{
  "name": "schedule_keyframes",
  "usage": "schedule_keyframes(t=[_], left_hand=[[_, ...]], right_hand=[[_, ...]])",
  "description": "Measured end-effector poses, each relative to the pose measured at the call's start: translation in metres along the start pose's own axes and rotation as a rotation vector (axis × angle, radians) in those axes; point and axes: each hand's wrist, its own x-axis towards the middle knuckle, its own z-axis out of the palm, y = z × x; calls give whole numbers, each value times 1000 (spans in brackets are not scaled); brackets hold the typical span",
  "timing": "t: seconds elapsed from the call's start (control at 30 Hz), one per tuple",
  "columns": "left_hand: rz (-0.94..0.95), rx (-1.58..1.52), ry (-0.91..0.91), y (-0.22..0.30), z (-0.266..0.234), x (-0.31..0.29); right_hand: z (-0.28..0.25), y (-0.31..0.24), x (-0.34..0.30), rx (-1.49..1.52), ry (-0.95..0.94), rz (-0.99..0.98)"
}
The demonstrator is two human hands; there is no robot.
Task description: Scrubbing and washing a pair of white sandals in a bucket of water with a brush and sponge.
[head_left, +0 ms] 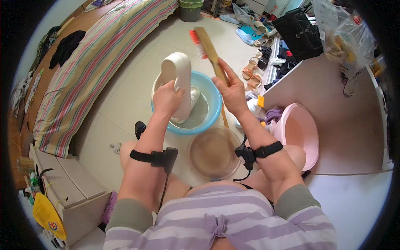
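1 smooth white slipper-like object (183, 79), curved at its top, is held upright by the left hand (168, 99), whose grip is closed on its side; the fingers are partly hidden. Its lower part overlaps the inside of a round light-blue plastic basin (217, 98) containing cloudy water (201, 114); whether it touches the water cannot be told. The right hand (232, 93) has its grip wrapped about the handle of a long wooden brush (207, 41), tilted with its head upward and its red bristles facing left, apart from the white object. Both forearms bear black straps. Nearer the body lies a round, brownish, translucent disc (210, 156), just beside the basin on the pale tiled floor (121, 91). To the right are a white bottle with a yellow cap (253, 106), a crumpled purple cloth (273, 115) and a tilted pink plastic tub (310, 133). Farther off, 2 orange-brown sandals (251, 75) lie near each other; at left hangs a multicoloured striped bedcover (96, 71).
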Motion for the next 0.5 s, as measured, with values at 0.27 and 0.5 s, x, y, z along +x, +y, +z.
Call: schedule_keyframes(t=[0.27,0.5], left_hand=[[10,-61,129,12,-20,10],[243,231,109,-2,-12,1]], right_hand=[[-57,68,-34,-376,-42,127],[-7,16,0,-357,-152,-53]])
